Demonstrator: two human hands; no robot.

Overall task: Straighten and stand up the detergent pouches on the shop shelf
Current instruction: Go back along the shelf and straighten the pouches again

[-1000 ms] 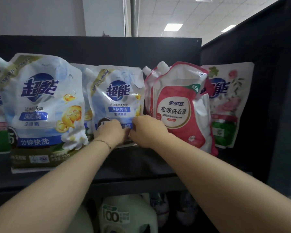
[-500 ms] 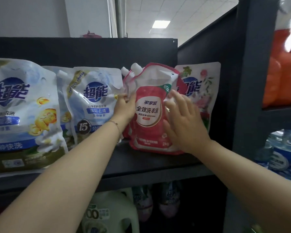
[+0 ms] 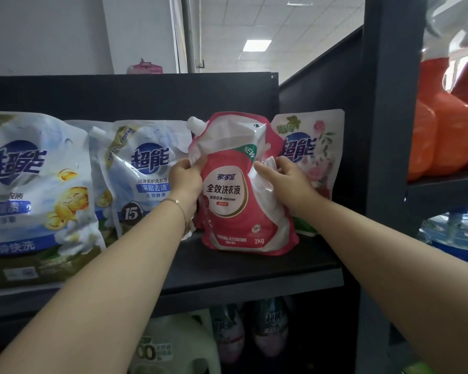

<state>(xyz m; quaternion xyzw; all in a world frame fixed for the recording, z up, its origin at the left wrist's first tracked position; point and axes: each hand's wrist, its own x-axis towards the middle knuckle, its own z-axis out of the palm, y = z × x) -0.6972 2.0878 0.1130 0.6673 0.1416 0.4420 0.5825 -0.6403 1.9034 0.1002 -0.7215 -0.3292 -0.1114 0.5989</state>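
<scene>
Lower shelf, nearest me: a pale jug (image 3: 170, 349) with green "100" lettering, and two pink-and-green pouches (image 3: 250, 333) beside it in shadow; their print is too dim to read.

My forearms: both reach up from the bottom corners; a thin chain bracelet (image 3: 180, 209) circles the left wrist.

Shelf: a dark, matte metal board (image 3: 254, 268), where the pouches stand.

Left grip: my left hand (image 3: 185, 182) is closed on the left edge of the red pouch (image 3: 235, 206), thumb on its front below the spout.

Right grip: my right hand (image 3: 284, 176) is wrapped around the crumpled white right edge of the same pouch.

Red pouch: glossy plastic, upright on the shelf between the two hands, white screw spout (image 3: 196, 123) at its top left corner. Print reads "家家宜", "全效洗衣液", "NEW", "CAUTION/ATTENTION" and "2kg".

Left neighbour: a blue-and-white pouch (image 3: 146, 174), crinkled, marked "超能", "深层去渍" and a round "15" badge.

Far left: a larger blue-and-white pouch (image 3: 35, 190), "超能" again, with yellow flowers and "快洗" along its blue band.

Behind, right: a flat white pouch (image 3: 318, 152) with pink roses, "超能" partly hidden by the red one.

Next bay: orange plastic bottles (image 3: 443, 136) on a higher shelf past the grey upright.
</scene>
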